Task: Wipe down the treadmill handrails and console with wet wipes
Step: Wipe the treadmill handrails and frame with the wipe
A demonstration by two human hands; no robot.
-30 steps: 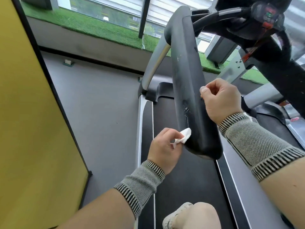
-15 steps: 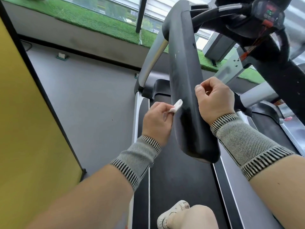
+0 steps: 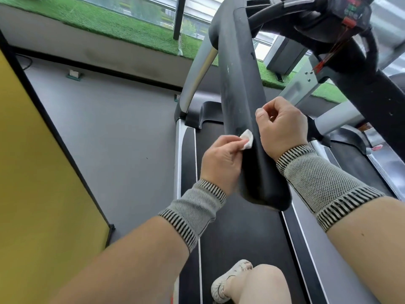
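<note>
Yellow panel fills the left edge, with grey floor between it and the treadmill belt. One left hand comes next: its thumb and fingers pinch a small folded white wet wipe, and the wipe is pressed to the left face of the black handrail. Only one wipe is in view. The handrail runs as a long bar from its rounded near end, low between the two wrists, up and away toward the console at top right; its long axis lies roughly along the line of sight, tilting slightly left as it rises. One right hand sits just right of the rail, fingers curled; whether it holds the rail's far side or nothing at all I cannot tell, since the fingertips are turned away. So the rail lies between the hands, touching the wipe, and the left hand is the working one. Judging from this, the stroke should follow the rail's length, and most of the rail above the wipe, plus the console, looks not yet done. One shoe shows on the belt below. A second rail is not clearly visible.
</note>
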